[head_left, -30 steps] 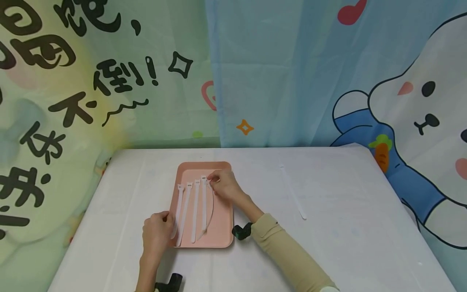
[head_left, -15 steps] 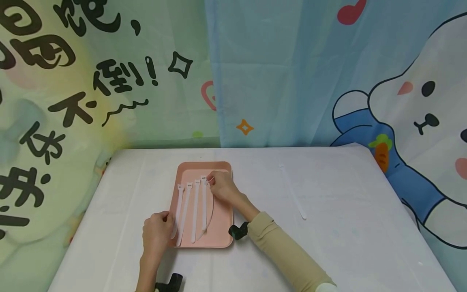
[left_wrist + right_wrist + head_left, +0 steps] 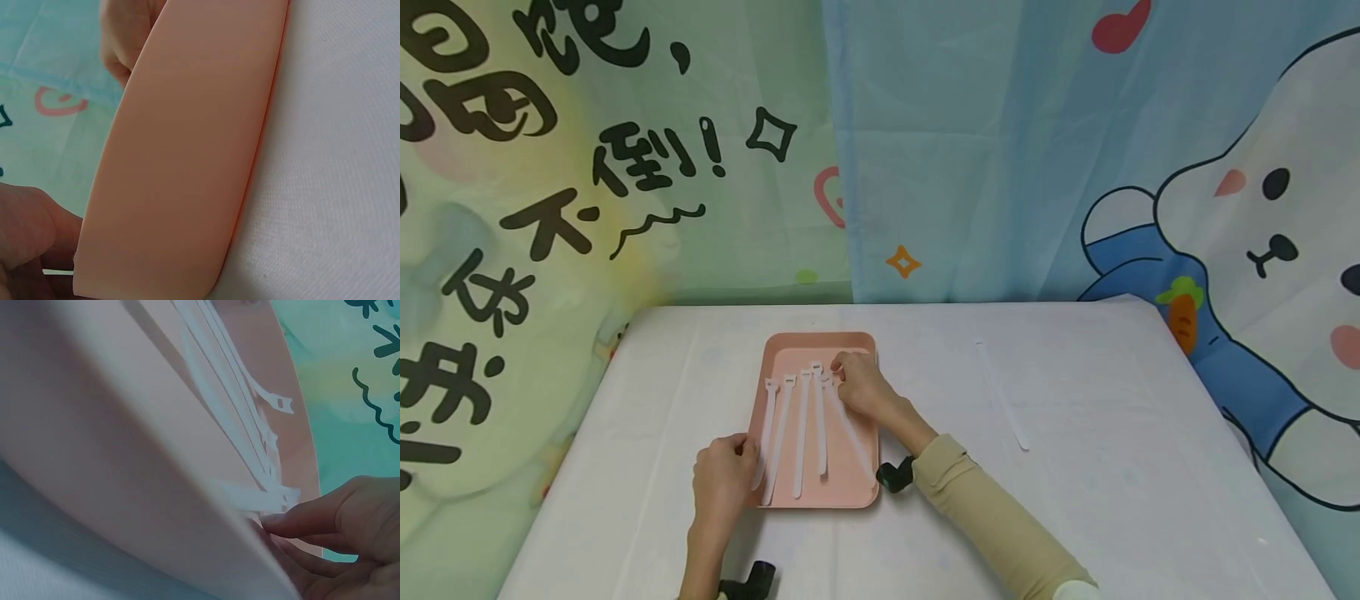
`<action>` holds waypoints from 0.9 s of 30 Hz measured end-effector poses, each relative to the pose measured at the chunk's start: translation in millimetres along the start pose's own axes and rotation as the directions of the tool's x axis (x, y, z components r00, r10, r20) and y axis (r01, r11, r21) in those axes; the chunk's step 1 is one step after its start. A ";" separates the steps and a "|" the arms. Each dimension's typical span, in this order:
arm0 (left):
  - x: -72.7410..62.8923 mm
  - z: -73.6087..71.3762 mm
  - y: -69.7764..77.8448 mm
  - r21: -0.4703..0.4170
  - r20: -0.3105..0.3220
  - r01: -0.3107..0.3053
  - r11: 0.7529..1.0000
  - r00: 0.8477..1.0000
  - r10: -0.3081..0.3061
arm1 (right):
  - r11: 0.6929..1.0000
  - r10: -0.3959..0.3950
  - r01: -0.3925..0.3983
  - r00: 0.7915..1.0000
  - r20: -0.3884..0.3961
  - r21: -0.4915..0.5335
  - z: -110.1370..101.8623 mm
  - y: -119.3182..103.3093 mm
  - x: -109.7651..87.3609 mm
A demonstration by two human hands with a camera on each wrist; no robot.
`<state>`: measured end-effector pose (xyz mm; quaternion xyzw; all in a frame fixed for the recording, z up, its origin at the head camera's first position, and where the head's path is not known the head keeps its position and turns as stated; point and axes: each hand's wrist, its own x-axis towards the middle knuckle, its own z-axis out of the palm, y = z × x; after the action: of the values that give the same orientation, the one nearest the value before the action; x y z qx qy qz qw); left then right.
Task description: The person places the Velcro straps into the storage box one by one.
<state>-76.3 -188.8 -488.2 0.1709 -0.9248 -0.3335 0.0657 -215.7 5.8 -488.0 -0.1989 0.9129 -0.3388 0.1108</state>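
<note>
A pink tray [image 3: 853, 492] lies on the white table with several white cable ties [image 3: 801, 433] in it, side by side, their slotted ends toward the back. My left hand [image 3: 724, 477] grips the tray's left rim near the front corner; in the left wrist view its fingers [image 3: 37, 228] are at the rim. My right hand [image 3: 865, 387] is over the tray's right side. Its thumb and fingertips pinch the slotted end of the rightmost cable tie [image 3: 853, 433], which slants toward the front right corner. That tie is blurred in the right wrist view.
Another white cable tie [image 3: 1002, 396] lies alone on the white tablecloth [image 3: 1090, 492], right of the tray. Behind the table hangs a printed backdrop [image 3: 940, 167]. Dark wrist-camera mounts [image 3: 895, 475] stick out beside the wrists.
The rightmost cable tie's free end has swung right, from across its neighbour's tip to near the tray's right wall. The right hand has shifted slightly; the left hand and tray stay put.
</note>
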 end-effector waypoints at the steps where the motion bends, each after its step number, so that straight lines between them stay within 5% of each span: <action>1: -0.1 -0.1 0.2 0.000 0.002 0.000 1.000 1.000 0.000 | 1.000 0.005 -0.005 1.000 0.008 -0.002 -0.1 -0.1 -0.4; 8: -1.0 -1.3 0.0 -0.004 0.012 -0.010 1.000 1.000 0.010 | 0.999 0.018 -0.019 1.000 0.010 0.034 -5.4 -3.8 -7.6; 17: -0.9 -1.8 -0.8 -0.015 0.016 0.002 1.000 1.000 -0.002 | 0.995 0.009 0.003 0.993 -0.115 0.102 -20.3 0.5 -20.1; 23: -0.5 -2.4 -1.2 -0.016 0.019 -0.005 1.000 1.000 0.006 | 0.977 -0.082 0.130 0.961 -0.264 0.170 -25.8 18.7 -30.8; 27: -1.1 -2.4 -0.5 -0.012 0.016 -0.006 1.000 1.000 0.006 | 0.959 -0.066 0.152 0.941 -0.333 0.240 -31.3 34.5 -36.4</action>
<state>-74.6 -190.2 -486.7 0.1648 -0.9239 -0.3400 0.0604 -203.6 63.5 -485.0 -0.1751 0.8533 -0.4900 -0.0334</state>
